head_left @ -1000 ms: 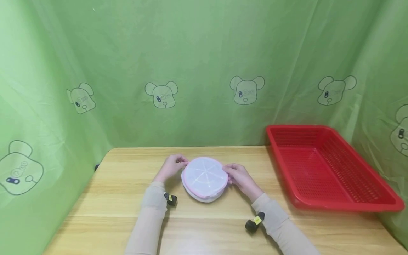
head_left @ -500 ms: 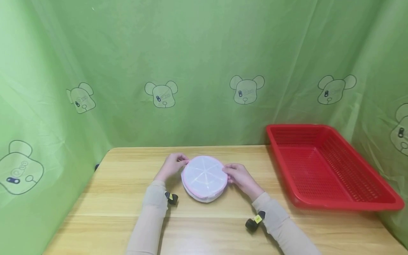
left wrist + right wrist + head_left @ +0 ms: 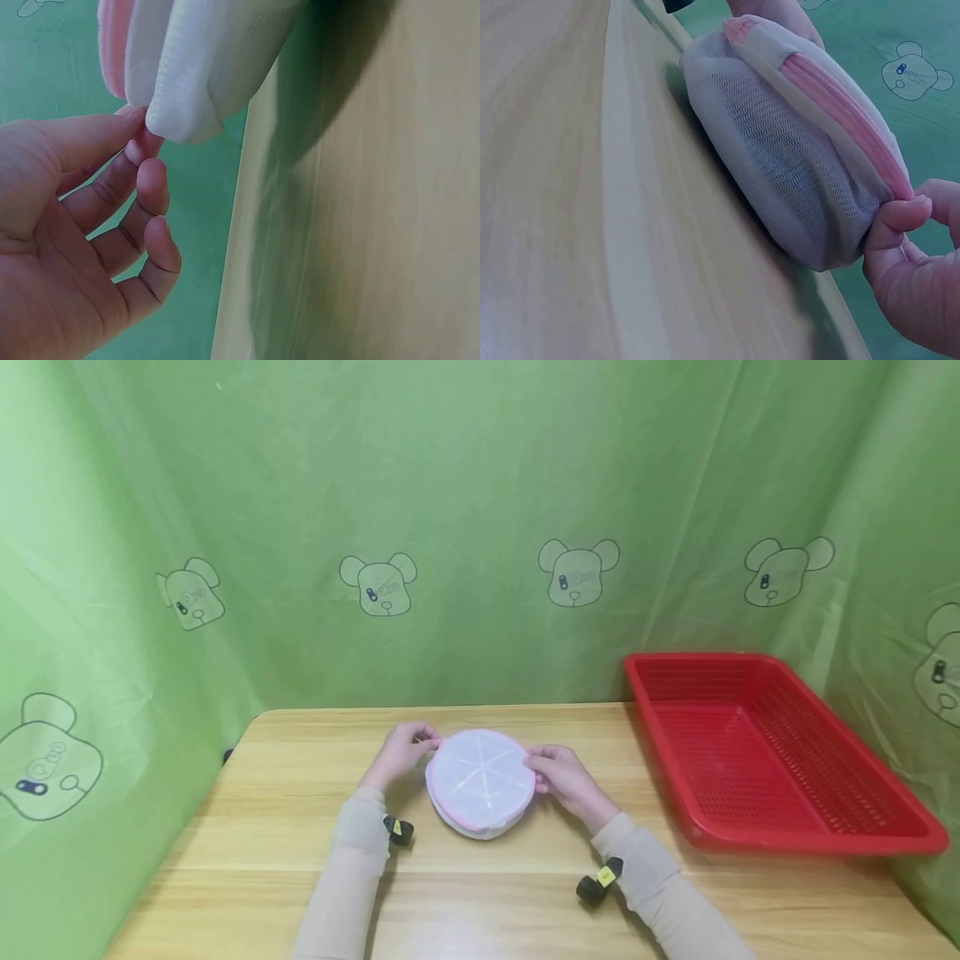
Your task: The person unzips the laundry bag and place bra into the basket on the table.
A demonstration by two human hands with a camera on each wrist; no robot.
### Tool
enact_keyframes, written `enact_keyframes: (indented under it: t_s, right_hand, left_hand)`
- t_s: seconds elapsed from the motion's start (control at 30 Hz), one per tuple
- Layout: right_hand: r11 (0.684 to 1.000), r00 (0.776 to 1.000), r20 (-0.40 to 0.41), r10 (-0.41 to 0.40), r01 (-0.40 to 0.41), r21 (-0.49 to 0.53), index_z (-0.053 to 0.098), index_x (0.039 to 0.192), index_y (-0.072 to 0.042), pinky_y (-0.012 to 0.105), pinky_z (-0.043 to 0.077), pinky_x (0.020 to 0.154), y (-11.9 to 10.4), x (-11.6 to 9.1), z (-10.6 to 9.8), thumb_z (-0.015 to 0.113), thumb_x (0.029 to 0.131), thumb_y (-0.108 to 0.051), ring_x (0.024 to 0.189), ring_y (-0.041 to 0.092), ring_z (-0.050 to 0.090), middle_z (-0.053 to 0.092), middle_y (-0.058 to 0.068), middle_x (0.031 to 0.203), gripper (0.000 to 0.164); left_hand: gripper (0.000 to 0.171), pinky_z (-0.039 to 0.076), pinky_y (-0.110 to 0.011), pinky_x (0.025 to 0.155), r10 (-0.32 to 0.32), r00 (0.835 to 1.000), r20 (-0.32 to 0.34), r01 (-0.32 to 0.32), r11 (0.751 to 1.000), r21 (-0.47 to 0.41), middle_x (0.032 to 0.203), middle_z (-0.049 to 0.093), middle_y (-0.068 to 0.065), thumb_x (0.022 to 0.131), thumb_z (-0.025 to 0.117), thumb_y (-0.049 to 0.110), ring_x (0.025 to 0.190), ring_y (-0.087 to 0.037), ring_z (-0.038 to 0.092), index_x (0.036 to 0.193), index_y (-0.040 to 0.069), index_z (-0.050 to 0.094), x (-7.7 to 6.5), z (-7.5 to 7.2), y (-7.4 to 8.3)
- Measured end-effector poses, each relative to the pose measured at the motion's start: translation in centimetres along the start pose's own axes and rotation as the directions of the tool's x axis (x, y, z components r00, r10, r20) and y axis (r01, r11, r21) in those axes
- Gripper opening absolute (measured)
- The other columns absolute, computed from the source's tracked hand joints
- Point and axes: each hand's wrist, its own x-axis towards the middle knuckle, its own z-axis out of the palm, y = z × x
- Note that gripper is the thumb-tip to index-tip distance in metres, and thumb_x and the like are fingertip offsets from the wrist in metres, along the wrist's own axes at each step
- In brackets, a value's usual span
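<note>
Grip: both are pinching; the left hand (image 3: pixel 403 753) has thumb and forefinger on the fabric edge, the right hand (image 3: pixel 564 777) nips the opposite rim.
Backdrop: green curtain (image 3: pixel 465 460) printed with bear heads, behind and beside the surface.
Surface: pale wood-grain top (image 3: pixel 480 893) under both forearms.
Basket: red rectangular perforated plastic basket (image 3: pixel 810 842), on the right, well apart from the bag.
Bag: round white mesh fabric bag with pink trim (image 3: pixel 483 777), between the hands, low over the surface; whether it rests there cannot be told.
Zipper: pink strip (image 3: pixel 847 105) along the rim, apparently closed where visible.
Change: the pink-edged top now sits slightly lower towards the person; both pinches persist, suggesting an adjustment, not a carry.
</note>
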Motion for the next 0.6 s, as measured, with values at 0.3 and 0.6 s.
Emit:
enact_keyframes:
  t_s: [0.3, 0.6]
  right_hand:
    - [1.0, 1.0, -0.014, -0.011, 0.011, 0.003, 0.047, 0.121, 0.016, 0.013, 0.04, 0.047, -0.1, -0.12, 0.19, 0.054, 0.092, -0.001, 0.054, 0.003, 0.046, 0.053, -0.002, 0.07, 0.034]
    - [1.0, 0.999, -0.033, -0.005, 0.005, -0.009, 0.048, 0.123, 0.016, 0.013, 0.042, 0.048, -0.03, -0.12, 0.33, 0.054, 0.092, -0.001, 0.055, 0.003, 0.047, 0.054, -0.002, 0.071, 0.036]
  left_hand:
    - [0.006, 0.052, -0.033, 0.081, 0.021, 1.0, 0.004, -0.021, 0.999, 0.025, 0.092, 0.07, -0.003, 0.091, 0.066, 0.014, 0.086, -0.016, 0.061, 0.094, 0.011, 0.07, -0.44, -0.15, -0.01]
    - [0.006, 0.052, -0.033, 0.082, 0.014, 1.0, 0.0, -0.014, 0.999, 0.032, 0.091, 0.07, -0.003, 0.091, 0.066, 0.015, 0.086, -0.015, 0.061, 0.094, 0.012, 0.07, -0.95, -0.35, -0.02]
